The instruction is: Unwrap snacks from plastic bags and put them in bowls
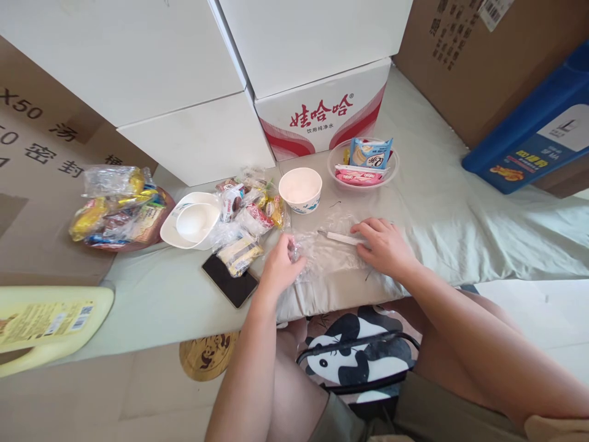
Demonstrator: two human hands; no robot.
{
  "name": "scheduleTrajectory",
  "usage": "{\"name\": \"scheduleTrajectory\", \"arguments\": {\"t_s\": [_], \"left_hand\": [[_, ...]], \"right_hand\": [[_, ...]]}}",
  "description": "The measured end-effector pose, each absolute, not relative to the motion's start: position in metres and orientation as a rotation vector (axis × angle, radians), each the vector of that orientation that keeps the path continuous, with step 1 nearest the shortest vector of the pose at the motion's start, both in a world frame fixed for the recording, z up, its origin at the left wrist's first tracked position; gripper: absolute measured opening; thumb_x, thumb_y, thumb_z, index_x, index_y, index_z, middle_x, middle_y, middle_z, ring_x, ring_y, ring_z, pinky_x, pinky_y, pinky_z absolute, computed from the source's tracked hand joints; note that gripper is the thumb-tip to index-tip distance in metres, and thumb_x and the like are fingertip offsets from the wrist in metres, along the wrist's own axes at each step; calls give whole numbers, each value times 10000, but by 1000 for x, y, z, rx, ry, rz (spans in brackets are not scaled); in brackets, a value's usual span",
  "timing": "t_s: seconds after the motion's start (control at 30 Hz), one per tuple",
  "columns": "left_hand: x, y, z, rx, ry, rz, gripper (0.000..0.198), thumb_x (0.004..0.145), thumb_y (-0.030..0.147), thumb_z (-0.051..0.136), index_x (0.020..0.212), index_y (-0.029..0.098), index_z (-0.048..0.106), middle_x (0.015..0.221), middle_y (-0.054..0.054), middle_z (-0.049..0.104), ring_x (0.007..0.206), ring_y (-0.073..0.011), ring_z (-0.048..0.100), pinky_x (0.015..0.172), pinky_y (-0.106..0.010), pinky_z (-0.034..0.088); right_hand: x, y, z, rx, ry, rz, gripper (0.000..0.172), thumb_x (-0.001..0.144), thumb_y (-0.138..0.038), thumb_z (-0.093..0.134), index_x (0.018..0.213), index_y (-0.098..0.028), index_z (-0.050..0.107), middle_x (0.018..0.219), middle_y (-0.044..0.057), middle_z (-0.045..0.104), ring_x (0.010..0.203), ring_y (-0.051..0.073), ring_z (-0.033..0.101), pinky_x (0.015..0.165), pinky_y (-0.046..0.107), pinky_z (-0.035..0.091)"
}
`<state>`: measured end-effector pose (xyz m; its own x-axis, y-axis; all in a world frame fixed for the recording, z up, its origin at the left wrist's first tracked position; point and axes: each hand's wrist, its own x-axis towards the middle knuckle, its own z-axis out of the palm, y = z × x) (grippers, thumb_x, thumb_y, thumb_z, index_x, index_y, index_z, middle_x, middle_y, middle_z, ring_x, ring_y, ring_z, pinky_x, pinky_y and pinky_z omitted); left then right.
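Observation:
My left hand [281, 265] is closed, its fingertips pinching the edge of a clear plastic bag [334, 258] that lies crumpled on the cloth. Over the bag, my right hand [385, 247] has its fingers and thumb around the end of a slim white tool [343, 238]. The tool's grey pointed tip faces left; its exact kind is unclear. Just behind both hands stands a white paper bowl [300, 191] with blue print. A pile of wrapped snacks [253, 212] lies left of it, beside white plastic bowls [191, 221].
A black phone [230, 282] lies partly under the snacks. Another heap of snacks [122, 212] fills a bowl at left. A clear bowl [363, 175] holds snack packets at back right. White boxes [322, 120] stand behind; a blue bottle [534, 129] is at right.

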<state>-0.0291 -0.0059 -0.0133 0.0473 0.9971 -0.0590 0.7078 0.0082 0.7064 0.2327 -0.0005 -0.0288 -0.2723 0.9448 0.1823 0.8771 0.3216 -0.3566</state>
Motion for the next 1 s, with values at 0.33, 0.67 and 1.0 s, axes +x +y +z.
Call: {"name": "scheduleTrajectory", "arguments": {"t_s": [0.33, 0.67, 1.0], "left_hand": [[-26, -6, -16, 2003, 1717, 541, 497, 722, 160, 687, 1207, 246, 620, 1127, -99, 686, 1180, -324, 559, 1049, -501, 377], [-20, -5, -8, 1880, 1534, 729, 345, 703, 50, 569, 989, 233, 627, 910, -25, 690, 955, -219, 643, 1033, -414, 420], [0, -11, -2, 1950, 1310, 810, 247, 726, 68, 537, 888, 231, 627, 984, -40, 697, 1079, -226, 635, 1063, -405, 404]], "right_hand": [[230, -2, -24, -1665, -2283, 395, 528, 749, -145, 514, 1259, -246, 612, 1246, 128, 610, 1147, 335, 548, 916, 481, 428], [234, -19, -7, -1301, -2383, 482, 592, 753, -266, 631, 1337, -266, 537, 1493, 146, 435, 1465, 405, 286, 1137, 637, 278], [208, -9, -15, -1206, -2266, 865, 446, 778, -170, 579, 1223, -197, 579, 1010, 81, 731, 927, 223, 685, 819, 344, 518]]}}
